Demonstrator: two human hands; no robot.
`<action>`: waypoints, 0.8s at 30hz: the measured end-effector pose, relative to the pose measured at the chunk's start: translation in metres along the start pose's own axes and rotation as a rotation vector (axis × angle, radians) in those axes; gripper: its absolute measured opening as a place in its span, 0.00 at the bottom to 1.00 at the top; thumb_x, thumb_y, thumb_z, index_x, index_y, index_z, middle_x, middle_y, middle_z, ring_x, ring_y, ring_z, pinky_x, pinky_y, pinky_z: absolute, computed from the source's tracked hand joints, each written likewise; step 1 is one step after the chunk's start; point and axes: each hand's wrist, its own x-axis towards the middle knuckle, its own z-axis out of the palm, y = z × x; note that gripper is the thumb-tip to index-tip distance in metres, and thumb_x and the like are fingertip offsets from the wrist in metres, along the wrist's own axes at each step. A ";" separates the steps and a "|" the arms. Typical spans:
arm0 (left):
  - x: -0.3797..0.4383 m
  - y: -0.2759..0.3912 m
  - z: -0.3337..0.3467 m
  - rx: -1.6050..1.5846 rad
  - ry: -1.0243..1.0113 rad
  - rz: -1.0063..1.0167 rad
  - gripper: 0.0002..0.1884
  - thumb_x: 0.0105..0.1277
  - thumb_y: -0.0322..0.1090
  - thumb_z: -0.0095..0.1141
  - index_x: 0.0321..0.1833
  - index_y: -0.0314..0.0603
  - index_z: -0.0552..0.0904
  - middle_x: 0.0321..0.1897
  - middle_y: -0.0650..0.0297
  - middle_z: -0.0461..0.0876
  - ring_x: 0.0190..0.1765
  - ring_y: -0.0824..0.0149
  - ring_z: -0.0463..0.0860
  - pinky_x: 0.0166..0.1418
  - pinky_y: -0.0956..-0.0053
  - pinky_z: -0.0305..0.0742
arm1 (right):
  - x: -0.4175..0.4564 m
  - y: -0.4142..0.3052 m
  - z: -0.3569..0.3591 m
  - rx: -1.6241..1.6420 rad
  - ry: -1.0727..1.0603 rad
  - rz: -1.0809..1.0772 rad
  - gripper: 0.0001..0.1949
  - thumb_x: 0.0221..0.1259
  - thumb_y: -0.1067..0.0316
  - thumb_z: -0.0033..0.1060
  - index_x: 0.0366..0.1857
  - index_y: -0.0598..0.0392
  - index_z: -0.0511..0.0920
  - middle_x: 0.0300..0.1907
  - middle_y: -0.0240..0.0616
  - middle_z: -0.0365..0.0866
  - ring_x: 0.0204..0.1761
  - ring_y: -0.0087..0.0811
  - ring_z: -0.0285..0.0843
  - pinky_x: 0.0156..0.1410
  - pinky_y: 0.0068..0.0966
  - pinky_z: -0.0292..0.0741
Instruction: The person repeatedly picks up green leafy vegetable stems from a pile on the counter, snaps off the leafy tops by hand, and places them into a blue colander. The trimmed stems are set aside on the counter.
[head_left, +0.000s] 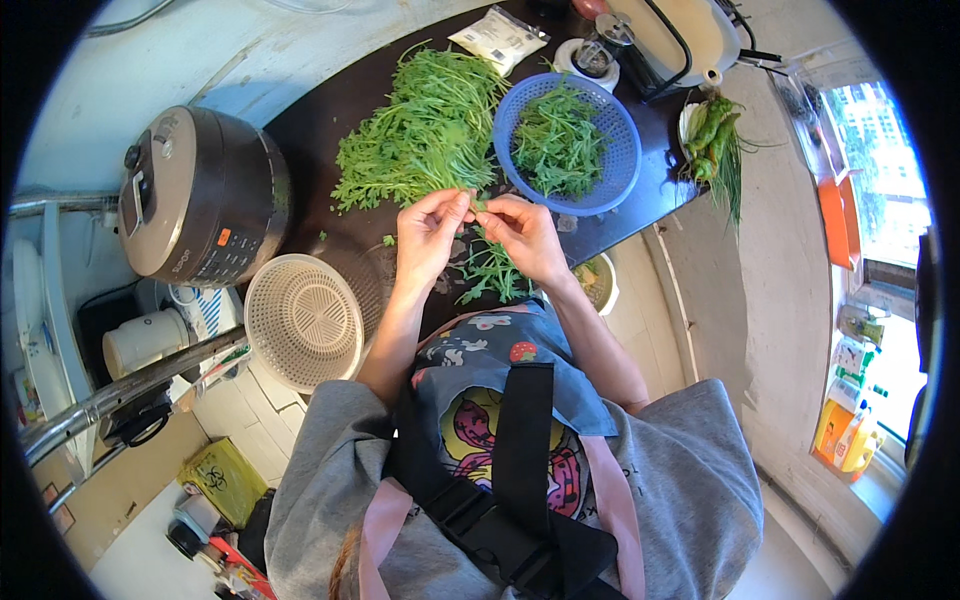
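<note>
My left hand and my right hand meet over the front of the dark table. Between their fingertips they pinch a small green sprig. Just beyond lies a large heap of leafy greens, stems towards me. A blue plastic colander stands right of the heap and holds loose leafy pieces. Below my hands, at the table's near edge, rests a smaller bunch of greens. The fingers partly hide the sprig.
An electric pressure cooker stands left, with a cream plastic basket near it. Behind the greens lies a white packet. Green peppers sit at the right corner. A bowl shows below the right table edge. A metal rail crosses at left.
</note>
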 end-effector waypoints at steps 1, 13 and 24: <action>0.000 -0.001 0.000 -0.136 -0.048 -0.095 0.07 0.62 0.32 0.50 0.35 0.35 0.77 0.25 0.69 0.74 0.29 0.78 0.72 0.32 0.86 0.67 | -0.003 0.000 -0.004 0.016 0.002 0.005 0.06 0.56 0.75 0.52 0.34 0.66 0.75 0.29 0.32 0.71 0.28 0.18 0.68 0.33 0.14 0.67; 0.117 -0.018 0.083 0.313 -0.451 -0.313 0.24 0.63 0.47 0.47 0.53 0.31 0.70 0.38 0.56 0.78 0.36 0.69 0.78 0.36 0.80 0.74 | -0.029 0.085 -0.057 -0.240 -0.109 0.314 0.13 0.53 0.61 0.58 0.32 0.63 0.78 0.29 0.39 0.77 0.30 0.26 0.73 0.34 0.24 0.69; 0.029 -0.056 -0.008 0.272 -0.229 -0.096 0.10 0.64 0.31 0.47 0.42 0.31 0.76 0.30 0.63 0.79 0.33 0.76 0.76 0.40 0.83 0.71 | 0.124 0.016 -0.130 -1.064 0.080 -0.052 0.10 0.49 0.59 0.51 0.25 0.50 0.80 0.25 0.43 0.79 0.29 0.42 0.78 0.36 0.36 0.75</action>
